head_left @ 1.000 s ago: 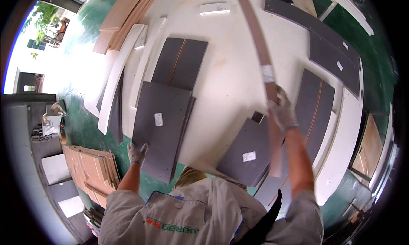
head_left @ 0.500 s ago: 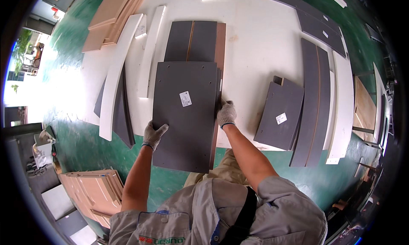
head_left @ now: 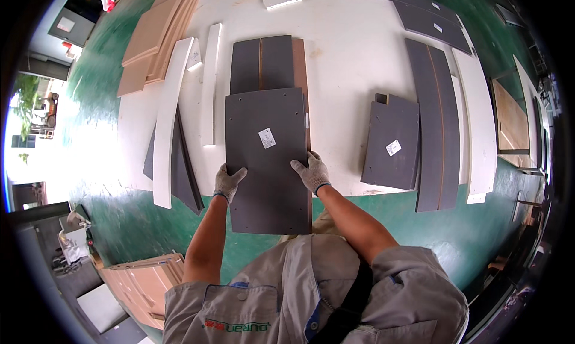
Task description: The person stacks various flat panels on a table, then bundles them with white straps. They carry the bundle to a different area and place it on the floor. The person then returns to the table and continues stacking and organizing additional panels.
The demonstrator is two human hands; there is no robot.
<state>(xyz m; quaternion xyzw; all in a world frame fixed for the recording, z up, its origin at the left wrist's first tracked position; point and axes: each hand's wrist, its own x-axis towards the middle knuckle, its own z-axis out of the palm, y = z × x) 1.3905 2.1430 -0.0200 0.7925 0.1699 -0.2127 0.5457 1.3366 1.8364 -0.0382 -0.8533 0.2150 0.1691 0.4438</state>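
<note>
A dark grey board (head_left: 266, 182) with a white label and small corner holes lies in front of me, its near end sticking out past the table edge. My left hand (head_left: 229, 182), in a pale knit glove, grips its left edge, thumb on top. Opposite, my right hand (head_left: 311, 171), gloved alike, holds the right edge with its thumb on the top face and its fingers over the side. Beyond and partly beneath it is a grooved dark panel (head_left: 277, 62), with a brown board (head_left: 300, 68) showing along its right side.
White strips (head_left: 211, 83) and brown boards (head_left: 144, 50) lie on the left of the white table (head_left: 341, 62). To the right are a smaller labelled grey panel (head_left: 389, 143), a long grooved panel (head_left: 432, 128) and a white board (head_left: 476, 122). More brown panels (head_left: 144, 284) stand at lower left.
My right hand has shifted its grip, its thumb now on the board's top face. The top board has turned slightly and lies more squarely between both hands. The view has shifted a little.
</note>
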